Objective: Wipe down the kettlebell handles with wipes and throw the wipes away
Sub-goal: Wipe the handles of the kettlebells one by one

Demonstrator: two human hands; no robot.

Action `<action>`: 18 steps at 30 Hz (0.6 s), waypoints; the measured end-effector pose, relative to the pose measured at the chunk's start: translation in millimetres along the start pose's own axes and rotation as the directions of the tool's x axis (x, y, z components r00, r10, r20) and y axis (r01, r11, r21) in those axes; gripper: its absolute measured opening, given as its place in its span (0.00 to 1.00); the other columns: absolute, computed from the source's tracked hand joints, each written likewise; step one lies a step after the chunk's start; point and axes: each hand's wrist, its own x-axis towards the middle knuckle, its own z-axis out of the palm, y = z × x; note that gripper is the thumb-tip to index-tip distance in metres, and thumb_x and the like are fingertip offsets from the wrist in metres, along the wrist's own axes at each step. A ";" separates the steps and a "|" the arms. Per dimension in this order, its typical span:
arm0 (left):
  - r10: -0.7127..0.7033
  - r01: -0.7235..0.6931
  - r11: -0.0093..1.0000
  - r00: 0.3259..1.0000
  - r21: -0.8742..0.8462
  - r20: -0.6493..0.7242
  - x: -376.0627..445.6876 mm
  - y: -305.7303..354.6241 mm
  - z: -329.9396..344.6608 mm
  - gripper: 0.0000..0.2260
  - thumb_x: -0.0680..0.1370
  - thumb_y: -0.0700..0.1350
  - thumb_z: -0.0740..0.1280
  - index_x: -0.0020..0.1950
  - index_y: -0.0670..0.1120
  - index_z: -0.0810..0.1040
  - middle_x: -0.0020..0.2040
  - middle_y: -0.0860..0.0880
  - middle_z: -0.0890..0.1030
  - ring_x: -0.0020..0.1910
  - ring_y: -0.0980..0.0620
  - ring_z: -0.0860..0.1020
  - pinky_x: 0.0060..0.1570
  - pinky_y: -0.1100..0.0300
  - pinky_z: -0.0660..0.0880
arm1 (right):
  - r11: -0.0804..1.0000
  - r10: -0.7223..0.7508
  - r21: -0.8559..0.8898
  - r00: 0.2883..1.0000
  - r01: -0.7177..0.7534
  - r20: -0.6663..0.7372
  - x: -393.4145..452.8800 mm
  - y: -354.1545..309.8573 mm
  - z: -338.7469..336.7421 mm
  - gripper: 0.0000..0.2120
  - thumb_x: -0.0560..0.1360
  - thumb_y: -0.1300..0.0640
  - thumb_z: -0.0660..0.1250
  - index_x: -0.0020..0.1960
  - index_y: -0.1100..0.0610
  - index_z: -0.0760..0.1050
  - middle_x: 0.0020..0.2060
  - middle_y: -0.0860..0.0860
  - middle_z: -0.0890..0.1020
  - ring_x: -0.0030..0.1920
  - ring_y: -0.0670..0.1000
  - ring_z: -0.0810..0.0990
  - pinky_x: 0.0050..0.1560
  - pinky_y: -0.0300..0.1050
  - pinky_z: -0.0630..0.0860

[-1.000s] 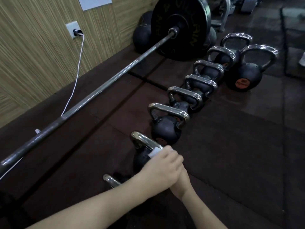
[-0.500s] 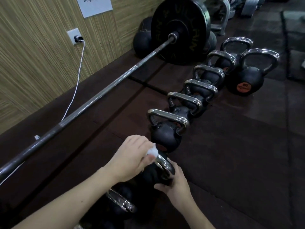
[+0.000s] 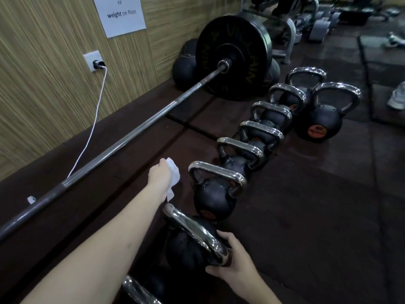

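A row of black kettlebells with chrome handles runs across the dark floor. My left hand (image 3: 159, 177) holds a crumpled white wipe (image 3: 173, 177) in the air, left of the second kettlebell's handle (image 3: 215, 172) and not touching it. My right hand (image 3: 235, 263) grips the right side of the nearest full kettlebell (image 3: 188, 245), just under the right end of its chrome handle (image 3: 195, 230). Another chrome handle (image 3: 138, 291) shows at the bottom edge. Several more kettlebells (image 3: 249, 148) line up farther away.
A long barbell (image 3: 122, 145) with a black plate (image 3: 233, 57) lies left of the row, along the wooden wall. A white charger cable (image 3: 92, 132) hangs from a wall socket. A larger kettlebell (image 3: 318, 121) stands at the far right end. Dumbbell racks stand in the background.
My left hand lifted the wipe off the nearest handle and moved it up and away toward the second kettlebell. My right hand stayed on the nearest kettlebell. The camera tilted up.
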 end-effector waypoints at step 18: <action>0.654 -0.773 -0.114 0.414 0.624 0.633 -5.0 -8.9 73.5 0.06 0.84 0.47 0.58 0.57 0.49 0.74 0.52 0.49 0.76 0.53 0.43 0.74 0.55 0.47 0.72 | 0.992 0.100 0.107 0.954 -0.072 -0.284 128.5 -40.8 -43.1 0.38 0.57 0.51 0.87 0.60 0.41 0.71 0.53 0.39 0.81 0.54 0.39 0.80 0.59 0.39 0.75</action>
